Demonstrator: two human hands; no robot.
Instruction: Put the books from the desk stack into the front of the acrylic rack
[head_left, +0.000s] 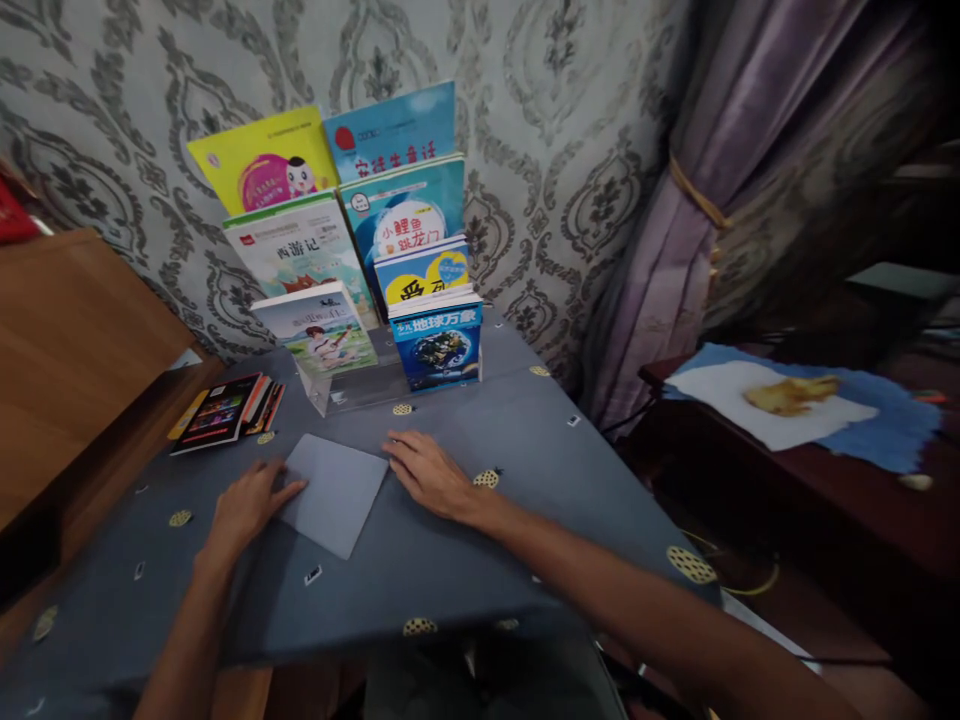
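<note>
A thin, plain pale grey-blue rectangle (pixel 335 492), perhaps a booklet or a card, lies flat on the tablecloth between my hands. My left hand (pixel 244 505) rests at its left edge, its thumb stretched over the surface and apart from the fingers. At the opposite edge, my right hand (pixel 427 475) lies palm down with fingers extended, the tips close to the right corner. Behind them stands a clear stepped rack (pixel 352 390) of upright books, including a blue book with a globe (pixel 439 348) and a book with a seated figure (pixel 321 330) in front.
A small stack of books (pixel 221 412) lies to the left, beside a wooden panel (pixel 82 340). The grey-blue tablecloth (pixel 480 560) has pineapple prints. To the right, a dark red table (pixel 847 510) bears a blue cloth (pixel 889 420) and white paper. A purple curtain (pixel 667 290) hangs behind.
</note>
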